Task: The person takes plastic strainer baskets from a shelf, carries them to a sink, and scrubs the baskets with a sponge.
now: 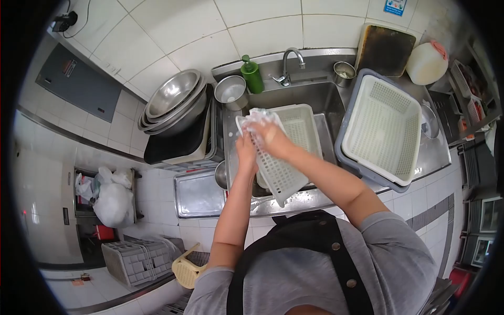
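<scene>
White plastic, perforated: I have one basket (281, 176) held tilted above the near left part of the sink (336, 100), over a second basket (301, 128) lying in the bowl.

Hand state. I read the left hand (246, 148) as closed on the held basket's left edge; some fingertips are hidden. The right hand (272, 137) is curled over a whitish wad (261, 114), pressed to the basket's upper end. I cannot tell whether the wad is cloth, foam or both.

Progress. I judge the wiping to be under way at the upper end. The lower mesh is out of the wad's reach; whether it has been wiped, I cannot tell. I cannot confirm any basket as finished.

Count:
- White baskets: three visible, namely one held, one in the sink and a third basket (387, 107) set inside one grey tub (362, 168) at right. Further nested baskets cannot be ruled out.
- Tap (285, 79): one.
- Green pump bottle (252, 77): one.
- Metal pot (231, 93): one.
- Small metal cup (344, 74): one.
- Stacked metal bowls (173, 94): at least three.
</scene>
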### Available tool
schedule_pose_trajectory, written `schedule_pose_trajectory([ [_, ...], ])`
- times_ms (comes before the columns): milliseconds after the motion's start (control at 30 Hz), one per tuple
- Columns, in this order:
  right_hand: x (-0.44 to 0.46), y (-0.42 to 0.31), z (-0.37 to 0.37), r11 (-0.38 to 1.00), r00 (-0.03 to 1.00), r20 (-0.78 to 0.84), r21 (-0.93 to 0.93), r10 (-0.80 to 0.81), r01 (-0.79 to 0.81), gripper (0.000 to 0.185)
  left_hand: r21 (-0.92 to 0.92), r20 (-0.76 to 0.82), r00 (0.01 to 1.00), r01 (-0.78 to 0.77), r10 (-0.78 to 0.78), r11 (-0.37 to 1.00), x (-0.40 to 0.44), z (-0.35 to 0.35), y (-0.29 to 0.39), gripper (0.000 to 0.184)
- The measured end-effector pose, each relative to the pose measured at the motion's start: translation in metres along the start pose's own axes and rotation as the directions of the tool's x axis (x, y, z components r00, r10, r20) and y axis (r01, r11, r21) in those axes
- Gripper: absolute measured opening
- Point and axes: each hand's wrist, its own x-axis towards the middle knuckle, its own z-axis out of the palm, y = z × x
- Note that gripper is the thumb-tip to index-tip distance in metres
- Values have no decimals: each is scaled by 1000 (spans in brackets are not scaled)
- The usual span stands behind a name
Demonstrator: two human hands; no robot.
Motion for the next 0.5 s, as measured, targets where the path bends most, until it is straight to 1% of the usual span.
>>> schedule_pose_trajectory([
  [33,-16,-11,2,994,998,-39,-94,-57,53,46,15,-7,997,-73,73,997,7,7,3,45],
  [67,-38,-11,4,991,997,47,-124,-53,58,45,30,-12,989,-147,148,989,12,12,5,44],
  [100,-66,-9,2,986,990,134,-152,-46,66,45,-13,-25,995,-94,94,995,17,11,6,44],
  [167,-120,-13,-10,974,941,305,-124,-145,190,46,-91,-50,999,15,-20,996,27,0,9,44],
  [200,-129,-2,-14,972,921,357,-112,-154,206,46,-147,-35,997,58,-64,987,26,-5,8,46],
  [267,-147,16,-17,971,876,456,-89,-159,223,44,-144,-93,993,59,-73,988,22,-3,-6,46],
  [300,-131,9,-24,980,903,420,-118,-97,160,42,-138,-115,990,63,-79,988,15,3,-8,47],
  [333,-105,5,-29,984,925,379,-147,-34,96,41,-139,-136,991,-8,-11,990,7,11,-10,46],
  [400,-52,-2,-32,988,973,229,-150,11,24,41,-23,-158,987,-29,25,999,-1,15,-11,46],
  [433,-27,8,-24,990,991,83,-104,108,-99,42,34,-168,985,-42,47,999,-4,16,-10,46],
  [467,-12,19,-18,977,976,-56,-40,209,-211,43,95,-173,980,-84,99,992,-8,13,-2,46],
  [500,-8,26,-17,955,956,-46,71,291,-288,43,75,-180,979,-83,95,994,-7,7,6,46],
])
